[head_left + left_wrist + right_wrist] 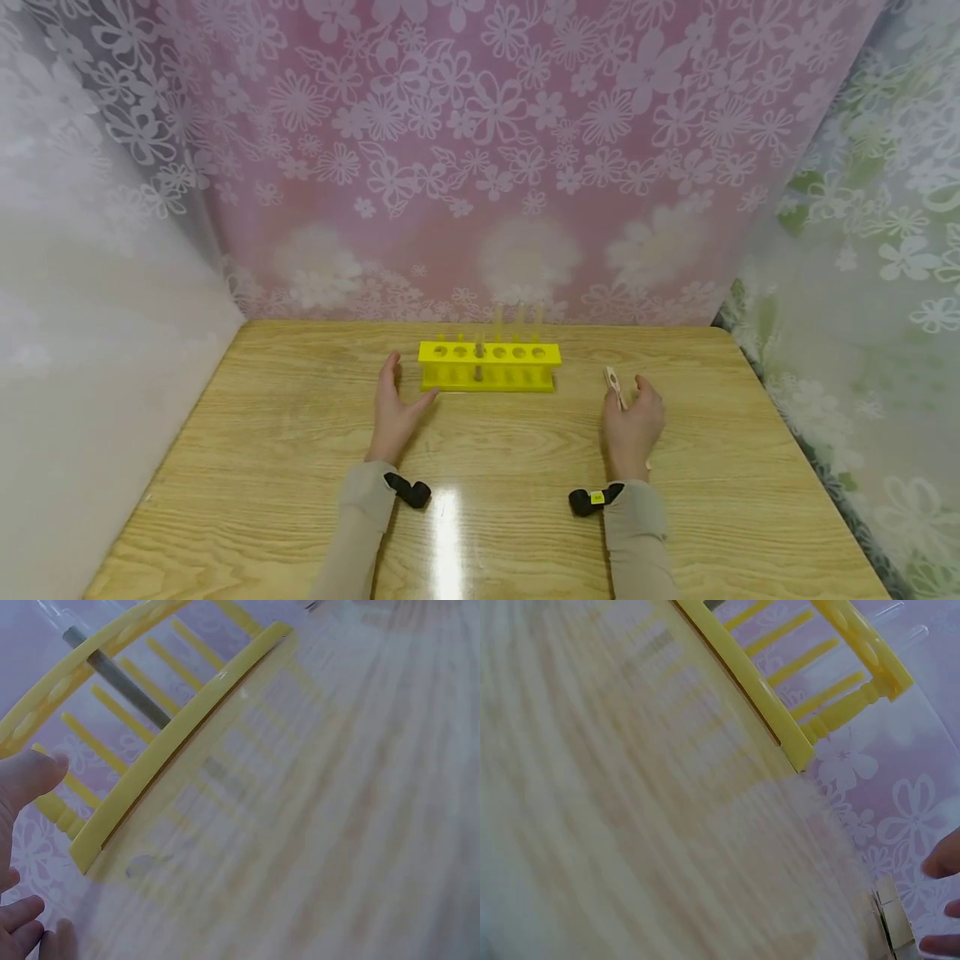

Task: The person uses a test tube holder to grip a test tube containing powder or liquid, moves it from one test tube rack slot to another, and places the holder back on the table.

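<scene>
A yellow test tube rack (551,355) stands at the back middle of the table. One test tube with dark grey contents (129,688) is upright in it, left of the middle. Clear test tubes (521,317) show above the rack's rear right. My left hand (393,417) is at the rack's left end, thumb and fingers spread; whether the thumb touches the rack cannot be told. Over at the right, my right hand (633,425) is above a wooden test tube clamp (612,379), with its fingers loosely bent. In the right wrist view the thumb appears apart from the clamp.
The wood-grain table (300,517) has its back edge against a pink floral curtain (480,167). A white sheet (97,333) hangs along the left side and a flowered curtain (885,375) along the right.
</scene>
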Motion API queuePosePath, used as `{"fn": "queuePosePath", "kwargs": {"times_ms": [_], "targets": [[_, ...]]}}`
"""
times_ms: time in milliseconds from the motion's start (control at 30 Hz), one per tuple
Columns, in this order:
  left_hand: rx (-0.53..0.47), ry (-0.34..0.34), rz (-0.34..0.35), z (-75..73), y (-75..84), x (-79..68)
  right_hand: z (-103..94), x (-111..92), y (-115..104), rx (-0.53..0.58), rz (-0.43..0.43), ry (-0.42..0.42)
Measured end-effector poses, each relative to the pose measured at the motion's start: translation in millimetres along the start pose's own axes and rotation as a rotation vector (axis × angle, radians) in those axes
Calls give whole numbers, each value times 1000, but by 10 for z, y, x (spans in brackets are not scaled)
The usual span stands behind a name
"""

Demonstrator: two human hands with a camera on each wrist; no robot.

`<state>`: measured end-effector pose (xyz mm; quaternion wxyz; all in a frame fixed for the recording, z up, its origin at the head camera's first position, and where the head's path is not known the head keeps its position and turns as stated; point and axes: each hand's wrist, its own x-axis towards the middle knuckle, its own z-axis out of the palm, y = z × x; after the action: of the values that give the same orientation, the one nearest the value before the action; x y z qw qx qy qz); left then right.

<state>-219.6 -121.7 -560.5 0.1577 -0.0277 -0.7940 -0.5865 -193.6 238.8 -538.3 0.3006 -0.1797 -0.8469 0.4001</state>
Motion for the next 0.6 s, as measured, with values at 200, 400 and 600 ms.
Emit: {"fn": "queuePosePath", "kwargs": {"times_ms": [200, 400, 600], "targets": [[4, -45, 0, 58, 9, 79, 29, -20, -7, -167, 107, -105], [76, -120, -15, 78, -7, 178, 22, -21, -20, -255, 127, -181], [186, -189, -39, 90, -46, 283, -25, -27, -19, -298, 119, -228]]}}
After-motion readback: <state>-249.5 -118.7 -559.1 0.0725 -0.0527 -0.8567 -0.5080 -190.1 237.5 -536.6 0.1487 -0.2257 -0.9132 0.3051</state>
